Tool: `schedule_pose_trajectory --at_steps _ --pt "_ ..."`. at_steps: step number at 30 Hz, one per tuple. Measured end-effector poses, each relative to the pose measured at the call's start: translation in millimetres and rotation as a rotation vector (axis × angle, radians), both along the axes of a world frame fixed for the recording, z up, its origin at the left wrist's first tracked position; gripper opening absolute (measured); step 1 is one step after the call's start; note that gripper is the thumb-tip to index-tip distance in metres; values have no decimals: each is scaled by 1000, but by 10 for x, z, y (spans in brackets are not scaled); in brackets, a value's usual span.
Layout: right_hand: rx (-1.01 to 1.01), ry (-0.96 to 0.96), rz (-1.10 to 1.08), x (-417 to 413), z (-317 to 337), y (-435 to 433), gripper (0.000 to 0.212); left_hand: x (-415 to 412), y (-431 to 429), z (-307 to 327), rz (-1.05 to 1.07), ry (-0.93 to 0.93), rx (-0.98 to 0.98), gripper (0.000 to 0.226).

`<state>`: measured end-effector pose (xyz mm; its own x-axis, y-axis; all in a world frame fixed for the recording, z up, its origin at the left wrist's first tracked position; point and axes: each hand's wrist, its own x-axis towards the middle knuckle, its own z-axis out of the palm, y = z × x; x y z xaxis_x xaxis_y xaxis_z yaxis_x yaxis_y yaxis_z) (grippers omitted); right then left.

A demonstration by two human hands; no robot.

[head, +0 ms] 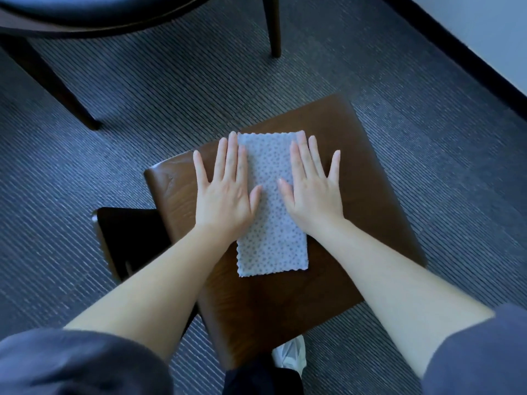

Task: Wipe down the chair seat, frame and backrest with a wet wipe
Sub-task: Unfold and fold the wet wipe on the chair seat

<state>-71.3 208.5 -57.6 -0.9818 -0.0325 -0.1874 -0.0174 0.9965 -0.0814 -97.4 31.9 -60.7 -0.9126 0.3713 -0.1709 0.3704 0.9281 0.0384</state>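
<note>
The wet wipe (271,223) lies spread flat, a tall rectangle, in the middle of the brown wooden chair seat (356,201). Both hands lie palm down on the seat with fingers straight and spread, gripping nothing. The left hand (225,192) presses the wipe's left edge and the right hand (313,189) its right edge, thumbs resting on the cloth. Beyond the seat's far edge a second chair (99,12) stands on striped grey carpet (427,138)
</note>
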Motion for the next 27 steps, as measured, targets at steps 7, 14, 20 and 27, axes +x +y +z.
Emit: schedule_pose_trajectory --at_steps 7,14,20,27 --pt "37 -57 183 607 -76 -26 67 628 -180 -110 -204 -7 54 70" --pt "-108 17 127 774 68 43 63 700 -265 8 -151 -40 43 77" --pt "-287 222 327 1294 161 349 20 985 -606 186 -471 131 202 35" --pt "-288 253 375 1167 132 303 7 930 -430 153 -476 101 207 12"
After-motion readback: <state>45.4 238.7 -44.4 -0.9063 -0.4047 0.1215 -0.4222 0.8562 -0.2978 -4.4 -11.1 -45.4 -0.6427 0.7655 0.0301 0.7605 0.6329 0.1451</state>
